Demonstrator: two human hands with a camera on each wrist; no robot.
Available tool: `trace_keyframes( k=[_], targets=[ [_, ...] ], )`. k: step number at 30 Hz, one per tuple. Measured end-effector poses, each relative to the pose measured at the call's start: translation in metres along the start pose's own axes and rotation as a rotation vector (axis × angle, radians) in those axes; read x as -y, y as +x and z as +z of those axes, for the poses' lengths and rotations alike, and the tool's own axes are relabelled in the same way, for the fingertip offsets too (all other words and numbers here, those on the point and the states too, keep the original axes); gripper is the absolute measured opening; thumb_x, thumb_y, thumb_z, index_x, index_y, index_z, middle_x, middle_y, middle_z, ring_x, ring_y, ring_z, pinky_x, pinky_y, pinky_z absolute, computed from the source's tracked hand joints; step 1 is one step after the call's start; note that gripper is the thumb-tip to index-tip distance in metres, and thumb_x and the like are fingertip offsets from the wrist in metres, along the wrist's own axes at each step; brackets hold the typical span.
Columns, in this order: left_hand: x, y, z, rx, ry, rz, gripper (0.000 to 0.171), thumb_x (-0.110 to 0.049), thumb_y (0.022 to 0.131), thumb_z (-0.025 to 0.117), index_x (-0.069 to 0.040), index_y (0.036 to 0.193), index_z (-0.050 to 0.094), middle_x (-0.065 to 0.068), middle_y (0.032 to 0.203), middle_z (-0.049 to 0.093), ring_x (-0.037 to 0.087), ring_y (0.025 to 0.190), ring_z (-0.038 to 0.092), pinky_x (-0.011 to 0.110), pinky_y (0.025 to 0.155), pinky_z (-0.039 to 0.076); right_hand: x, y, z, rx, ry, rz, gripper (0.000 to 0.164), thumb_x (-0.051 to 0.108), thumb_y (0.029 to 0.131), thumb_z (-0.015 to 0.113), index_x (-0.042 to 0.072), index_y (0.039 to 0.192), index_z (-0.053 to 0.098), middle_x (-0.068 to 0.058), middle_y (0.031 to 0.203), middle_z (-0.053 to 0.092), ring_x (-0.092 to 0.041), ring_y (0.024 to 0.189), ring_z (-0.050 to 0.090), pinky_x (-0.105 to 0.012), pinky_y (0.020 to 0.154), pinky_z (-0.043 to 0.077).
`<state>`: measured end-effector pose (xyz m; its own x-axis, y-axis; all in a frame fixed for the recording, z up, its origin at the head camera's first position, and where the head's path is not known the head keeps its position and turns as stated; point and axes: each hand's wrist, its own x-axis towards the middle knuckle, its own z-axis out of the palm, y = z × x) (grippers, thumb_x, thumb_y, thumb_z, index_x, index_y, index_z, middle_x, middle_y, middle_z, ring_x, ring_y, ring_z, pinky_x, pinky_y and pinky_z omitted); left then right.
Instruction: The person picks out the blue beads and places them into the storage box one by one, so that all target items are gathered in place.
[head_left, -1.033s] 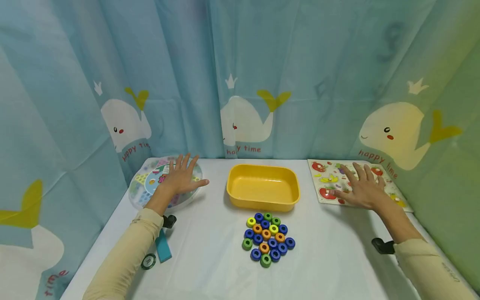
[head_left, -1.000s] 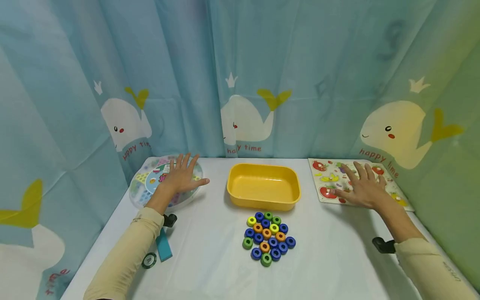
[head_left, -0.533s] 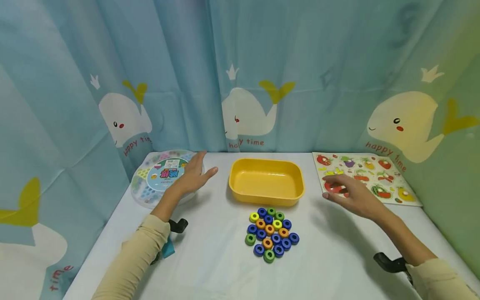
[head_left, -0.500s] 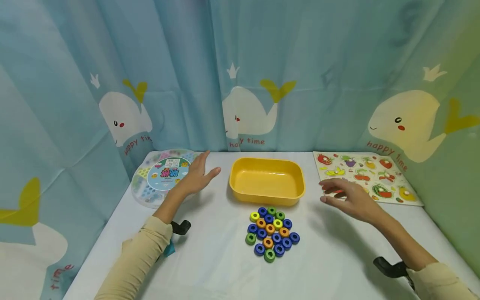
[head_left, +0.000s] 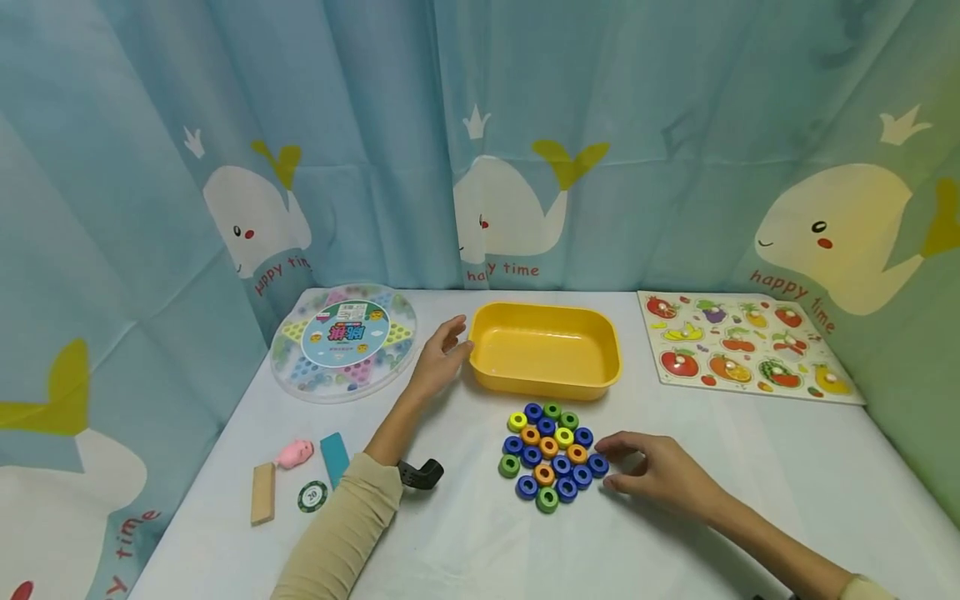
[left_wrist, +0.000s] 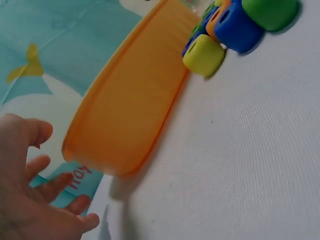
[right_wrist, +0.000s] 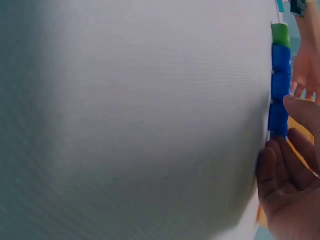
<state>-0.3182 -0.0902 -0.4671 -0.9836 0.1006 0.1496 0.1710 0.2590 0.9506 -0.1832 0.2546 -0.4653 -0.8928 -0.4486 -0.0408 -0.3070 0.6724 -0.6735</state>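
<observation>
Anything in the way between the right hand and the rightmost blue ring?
Nothing visible. The right hand is right beside the rightmost blue ring; the other rings lie beyond it, to the left. Whether it touches is unclear.

Your tray (head_left: 543,386) is smooth, glossy plastic; the rings (head_left: 549,456), blurred up close, are perhaps plastic; your worktop (head_left: 480,542) shows matt, woven cloth.
</observation>
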Motion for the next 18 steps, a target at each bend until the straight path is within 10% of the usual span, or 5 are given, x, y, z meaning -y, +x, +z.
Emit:
trace_keyframes(
  k=[11,18],
  targets=[
    [0.012,-0.002,0.021,-0.012,0.059,-0.020,0.045,-0.030,0.095,0.050,-0.032,0.139,0.042,-0.013,0.143,0.037,0.013,0.130,0.035,0.037,0.107,0.029,-0.003,0.001,0.002,-0.026,-0.045,-0.008,0.031,0.038,0.076,0.074,0.027,0.105,0.067,0.018,0.093,0.063,-0.006,0.082,0.058,-0.023,0.066,0.051],
    [0.018,0.000,0.022,-0.022,0.040,0.015,0.044,-0.032,0.096,0.047,-0.034,0.139,0.041,-0.018,0.141,0.036,0.008,0.129,0.033,0.036,0.106,0.030,0.020,0.014,-0.039,-0.058,0.019,-0.060,0.031,0.038,0.077,0.074,0.026,0.105,0.068,0.014,0.090,0.065,-0.009,0.081,0.058,-0.026,0.064,0.053]
  ],
)
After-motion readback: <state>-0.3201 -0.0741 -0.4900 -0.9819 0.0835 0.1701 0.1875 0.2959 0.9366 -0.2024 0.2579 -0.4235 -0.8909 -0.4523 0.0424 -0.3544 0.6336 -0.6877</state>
